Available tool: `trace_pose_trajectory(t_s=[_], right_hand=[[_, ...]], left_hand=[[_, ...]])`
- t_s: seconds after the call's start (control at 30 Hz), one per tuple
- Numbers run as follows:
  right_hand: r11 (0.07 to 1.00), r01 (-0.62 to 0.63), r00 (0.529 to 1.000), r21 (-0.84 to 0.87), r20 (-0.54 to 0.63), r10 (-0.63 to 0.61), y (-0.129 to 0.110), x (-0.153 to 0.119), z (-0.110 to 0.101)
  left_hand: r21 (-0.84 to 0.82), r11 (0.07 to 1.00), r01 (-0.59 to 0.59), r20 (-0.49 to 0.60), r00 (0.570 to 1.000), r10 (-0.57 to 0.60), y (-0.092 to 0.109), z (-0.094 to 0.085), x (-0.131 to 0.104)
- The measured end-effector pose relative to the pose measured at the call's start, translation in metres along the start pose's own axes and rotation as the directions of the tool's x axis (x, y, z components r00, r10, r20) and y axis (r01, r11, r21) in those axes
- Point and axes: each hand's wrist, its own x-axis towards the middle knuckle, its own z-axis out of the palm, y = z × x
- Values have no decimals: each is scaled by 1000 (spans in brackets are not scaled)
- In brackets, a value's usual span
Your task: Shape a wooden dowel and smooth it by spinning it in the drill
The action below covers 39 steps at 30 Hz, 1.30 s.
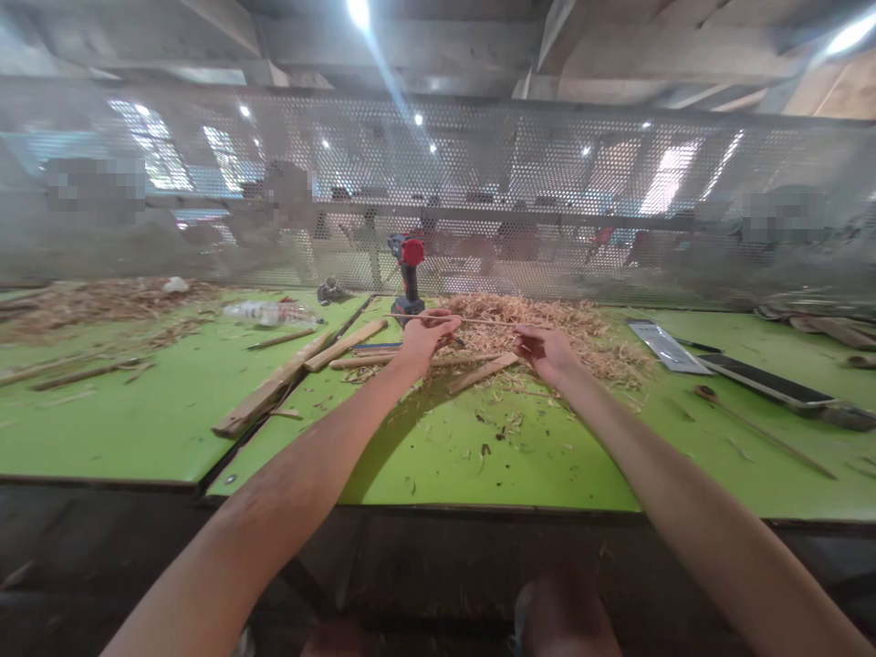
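Note:
A thin wooden stick (pixel 487 321) runs level between my two hands, above the green worktop. My left hand (pixel 428 339) pinches it left of its middle, and the stick's left end pokes out beyond the fingers. At the other end, the fingers of my right hand (pixel 544 349) close round the stick. A small dark tip shows just beneath my left fingers; I cannot tell what it belongs to. Behind and below the hands lies a heap of curly wood shavings (pixel 581 328). A red and black cordless drill (pixel 409 274) stands upright just past my left hand.
Wooden strips (pixel 274 388) lie to the left along a table seam. A clear plastic bag (pixel 270 313) sits farther left. On the right are a phone (pixel 770 379), a flat packet (pixel 667 347) and a long-handled wooden spoon (pixel 759 429). A perforated metal screen (pixel 479 246) closes off the back.

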Motion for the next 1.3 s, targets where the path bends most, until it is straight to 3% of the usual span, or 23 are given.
trace_pose_trajectory(t_s=[0.63, 1.3], right_hand=[[999, -26, 999, -30, 40, 27, -7, -8, 1], [994, -21, 994, -107, 106, 33, -5, -15, 6]], left_hand=[[70, 997, -24, 68, 997, 19, -1, -3, 0], [81, 992, -101, -16, 995, 102, -2, -3, 7]])
